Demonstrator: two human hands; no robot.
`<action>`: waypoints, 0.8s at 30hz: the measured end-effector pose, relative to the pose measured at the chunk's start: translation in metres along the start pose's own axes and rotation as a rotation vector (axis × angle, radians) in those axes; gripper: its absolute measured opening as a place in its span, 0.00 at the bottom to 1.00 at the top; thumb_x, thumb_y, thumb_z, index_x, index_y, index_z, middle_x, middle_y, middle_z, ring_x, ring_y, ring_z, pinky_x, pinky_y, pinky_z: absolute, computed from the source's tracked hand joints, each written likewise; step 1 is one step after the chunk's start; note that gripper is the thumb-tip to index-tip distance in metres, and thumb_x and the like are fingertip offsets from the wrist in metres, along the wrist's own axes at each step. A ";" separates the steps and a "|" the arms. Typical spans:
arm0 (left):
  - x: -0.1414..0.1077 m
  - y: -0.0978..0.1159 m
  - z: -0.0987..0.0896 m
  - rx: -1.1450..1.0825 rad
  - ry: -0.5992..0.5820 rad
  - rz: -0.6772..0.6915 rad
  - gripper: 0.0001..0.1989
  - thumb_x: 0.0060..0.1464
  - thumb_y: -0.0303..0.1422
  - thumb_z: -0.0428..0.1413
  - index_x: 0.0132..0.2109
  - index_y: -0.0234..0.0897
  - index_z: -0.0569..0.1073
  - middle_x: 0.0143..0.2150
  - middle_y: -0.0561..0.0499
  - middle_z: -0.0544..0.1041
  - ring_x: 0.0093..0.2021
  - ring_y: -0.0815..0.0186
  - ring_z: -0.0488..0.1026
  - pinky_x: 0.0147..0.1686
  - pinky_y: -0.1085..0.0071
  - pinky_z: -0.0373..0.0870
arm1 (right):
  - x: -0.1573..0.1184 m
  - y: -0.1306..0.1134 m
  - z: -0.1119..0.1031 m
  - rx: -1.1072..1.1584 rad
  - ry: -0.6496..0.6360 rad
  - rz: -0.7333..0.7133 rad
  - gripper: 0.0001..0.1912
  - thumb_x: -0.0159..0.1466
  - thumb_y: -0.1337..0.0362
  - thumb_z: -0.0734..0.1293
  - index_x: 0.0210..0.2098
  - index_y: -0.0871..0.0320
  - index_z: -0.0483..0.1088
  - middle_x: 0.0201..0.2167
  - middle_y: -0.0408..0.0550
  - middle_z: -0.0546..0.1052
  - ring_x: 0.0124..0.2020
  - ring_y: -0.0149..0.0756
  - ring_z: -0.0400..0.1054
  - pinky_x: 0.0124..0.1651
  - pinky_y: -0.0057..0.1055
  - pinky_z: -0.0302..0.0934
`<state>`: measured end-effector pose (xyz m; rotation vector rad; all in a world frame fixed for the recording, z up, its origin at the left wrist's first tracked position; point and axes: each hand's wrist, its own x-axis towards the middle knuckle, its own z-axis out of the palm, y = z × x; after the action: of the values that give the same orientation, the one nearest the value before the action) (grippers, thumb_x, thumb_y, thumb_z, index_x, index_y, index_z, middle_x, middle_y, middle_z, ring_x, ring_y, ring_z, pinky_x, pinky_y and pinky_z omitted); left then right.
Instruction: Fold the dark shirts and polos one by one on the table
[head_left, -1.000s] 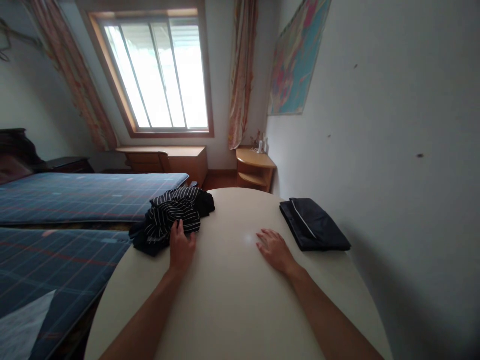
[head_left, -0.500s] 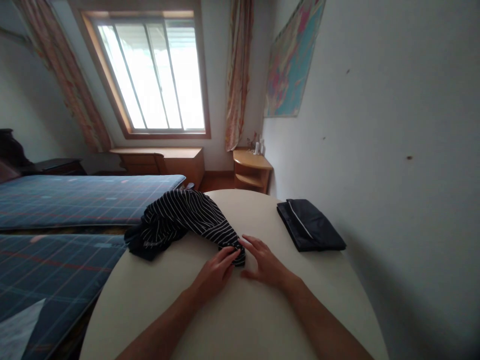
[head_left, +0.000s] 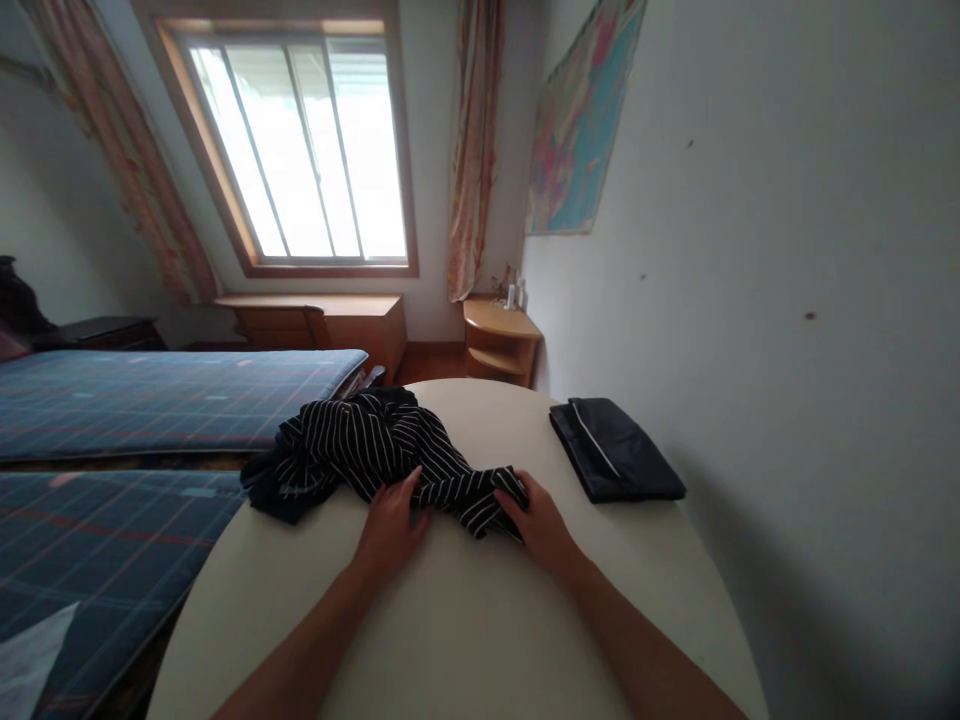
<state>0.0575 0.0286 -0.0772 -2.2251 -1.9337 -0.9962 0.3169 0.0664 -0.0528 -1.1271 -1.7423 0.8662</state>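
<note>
A black garment with white stripes (head_left: 352,440) lies bunched across the far left of the round table, its narrow end stretching toward the middle. My right hand (head_left: 536,520) is closed on that narrow end, thumb and fingers wrapped over the cloth. At the garment's near edge, my left hand (head_left: 391,520) rests with its fingers apart, the tips touching the cloth. A folded dark item with a pale piping line (head_left: 619,450) lies on the right side of the table; neither hand touches it.
The pale round table (head_left: 465,620) stands beside a plaid-covered bed (head_left: 112,540) on the left. A white wall (head_left: 817,440) rises close on the right. Beyond are a wooden desk (head_left: 360,310) and a corner shelf (head_left: 502,320).
My left hand has moved left along the garment. My right hand has closed on its end, which has shifted right and spread, while the bunched part has sunk and creased.
</note>
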 end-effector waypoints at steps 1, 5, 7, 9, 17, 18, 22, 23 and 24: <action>0.000 -0.001 0.000 -0.025 -0.034 -0.012 0.22 0.61 0.33 0.52 0.61 0.37 0.69 0.54 0.43 0.77 0.54 0.54 0.74 0.58 0.53 0.66 | 0.001 0.002 -0.001 0.073 0.066 0.040 0.22 0.62 0.47 0.68 0.47 0.56 0.69 0.33 0.46 0.78 0.34 0.40 0.73 0.39 0.35 0.67; -0.002 0.010 -0.003 -0.119 -0.148 0.005 0.14 0.66 0.34 0.45 0.48 0.39 0.75 0.43 0.47 0.82 0.42 0.60 0.79 0.45 0.66 0.73 | 0.008 0.010 -0.008 0.353 0.235 0.197 0.33 0.59 0.44 0.69 0.56 0.56 0.63 0.31 0.45 0.79 0.32 0.42 0.75 0.35 0.36 0.69; -0.005 0.021 -0.004 -0.169 -0.194 0.053 0.14 0.66 0.34 0.45 0.47 0.40 0.75 0.40 0.49 0.82 0.40 0.61 0.80 0.42 0.68 0.73 | 0.011 0.016 -0.011 0.420 0.283 0.234 0.33 0.58 0.43 0.69 0.56 0.55 0.63 0.30 0.45 0.79 0.30 0.42 0.75 0.34 0.36 0.69; -0.009 0.031 -0.003 -0.215 -0.208 0.089 0.13 0.66 0.34 0.45 0.47 0.41 0.75 0.39 0.50 0.82 0.38 0.62 0.80 0.41 0.70 0.72 | 0.013 0.022 -0.013 0.431 0.316 0.247 0.32 0.57 0.43 0.69 0.53 0.55 0.66 0.30 0.45 0.79 0.31 0.43 0.75 0.34 0.36 0.69; -0.015 0.042 -0.003 -0.235 -0.132 0.119 0.15 0.66 0.33 0.44 0.52 0.41 0.73 0.46 0.49 0.81 0.43 0.63 0.79 0.46 0.69 0.73 | 0.012 0.029 -0.007 0.181 0.263 0.123 0.24 0.62 0.45 0.65 0.45 0.58 0.75 0.44 0.54 0.80 0.44 0.46 0.74 0.53 0.44 0.66; -0.014 0.041 -0.004 -0.194 -0.104 0.121 0.16 0.65 0.33 0.46 0.55 0.41 0.71 0.50 0.47 0.80 0.47 0.62 0.78 0.49 0.66 0.72 | 0.012 0.030 -0.007 0.155 0.260 0.114 0.24 0.62 0.45 0.65 0.46 0.58 0.75 0.45 0.55 0.80 0.46 0.47 0.74 0.54 0.45 0.65; -0.015 0.039 -0.006 0.039 -0.042 0.100 0.28 0.59 0.41 0.55 0.65 0.42 0.65 0.66 0.41 0.66 0.66 0.45 0.60 0.64 0.44 0.55 | 0.010 0.032 -0.008 0.092 0.295 0.044 0.23 0.66 0.51 0.60 0.53 0.56 0.73 0.54 0.54 0.76 0.55 0.46 0.69 0.63 0.47 0.58; -0.015 0.038 -0.006 0.076 -0.055 0.080 0.31 0.58 0.43 0.56 0.66 0.42 0.64 0.68 0.40 0.63 0.68 0.42 0.56 0.64 0.41 0.52 | 0.010 0.033 -0.008 0.084 0.307 0.034 0.23 0.66 0.53 0.60 0.54 0.56 0.72 0.55 0.53 0.75 0.56 0.45 0.68 0.64 0.47 0.57; -0.016 0.037 -0.005 0.096 -0.079 0.059 0.32 0.58 0.45 0.56 0.67 0.43 0.63 0.69 0.40 0.61 0.68 0.40 0.54 0.63 0.39 0.51 | 0.009 0.034 -0.009 0.075 0.318 0.026 0.22 0.66 0.55 0.59 0.54 0.56 0.72 0.55 0.53 0.75 0.57 0.45 0.68 0.65 0.48 0.56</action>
<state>0.0883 0.0037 -0.0666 -2.2869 -1.8905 -0.8020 0.3341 0.0880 -0.0766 -1.1699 -1.4257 0.7175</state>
